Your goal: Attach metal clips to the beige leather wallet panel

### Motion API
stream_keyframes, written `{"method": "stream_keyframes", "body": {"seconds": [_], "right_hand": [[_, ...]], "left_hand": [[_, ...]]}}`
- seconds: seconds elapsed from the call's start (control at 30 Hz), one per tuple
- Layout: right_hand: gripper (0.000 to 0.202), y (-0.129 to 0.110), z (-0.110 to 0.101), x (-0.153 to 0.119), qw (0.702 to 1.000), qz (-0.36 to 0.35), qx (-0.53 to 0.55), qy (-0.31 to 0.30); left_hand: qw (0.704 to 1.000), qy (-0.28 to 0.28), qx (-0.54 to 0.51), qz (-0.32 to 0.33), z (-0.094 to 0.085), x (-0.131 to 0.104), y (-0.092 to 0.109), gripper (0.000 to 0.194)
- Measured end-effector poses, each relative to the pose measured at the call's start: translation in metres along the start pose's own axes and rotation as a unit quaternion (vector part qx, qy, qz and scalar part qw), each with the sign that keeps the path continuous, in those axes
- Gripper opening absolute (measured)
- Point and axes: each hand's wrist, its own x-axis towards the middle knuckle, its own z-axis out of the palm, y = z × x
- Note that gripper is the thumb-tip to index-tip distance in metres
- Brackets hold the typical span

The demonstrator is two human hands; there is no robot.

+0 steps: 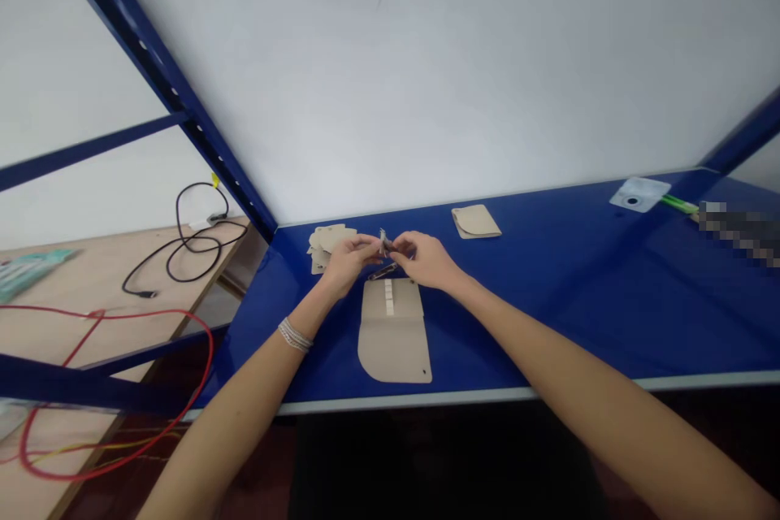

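Observation:
Above the middle of the blue table, my left hand (350,260) and my right hand (426,260) meet with fingertips pinched around a small grey metallic piece (383,244); its exact kind is too small to make out. Just under the fingers lies a thin metal strip (383,271), partly hidden by them. Nearer to me an open beige case (395,349) lies flat, with a row of small white blocks (389,297) on its upper half and a dark spot at its lower right corner. Left of my left hand is a pile of beige pieces (329,237).
A folded beige case (477,221) rests on the blue table (548,284) toward the back. Far right are a clear packet (639,193) and a green-handled item (679,204). On the left, a black cable (176,256) and a red cable (210,357) lie by a blue frame post (183,97).

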Motion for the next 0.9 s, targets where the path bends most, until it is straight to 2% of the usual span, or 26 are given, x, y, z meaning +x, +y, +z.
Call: {"method": "stream_keyframes", "body": {"seconds": [0.3,0.5,0.9], "right_hand": [[0.020,0.0016,0.0010,0.0038,0.996,0.040,0.077,0.003],[0.019,0.0066,0.0030,0.0046,0.989,0.051,0.136,0.007],[0.021,-0.0022,0.0002,0.0034,0.967,0.101,0.235,-0.009]], "left_hand": [[0.997,0.020,-0.074,-0.019,0.0023,0.0009,-0.0047,0.031],[0.998,0.009,-0.053,-0.017,0.0030,-0.0009,-0.0022,0.026],[0.998,0.045,-0.014,0.035,0.0041,0.0009,-0.0042,0.030]]}}
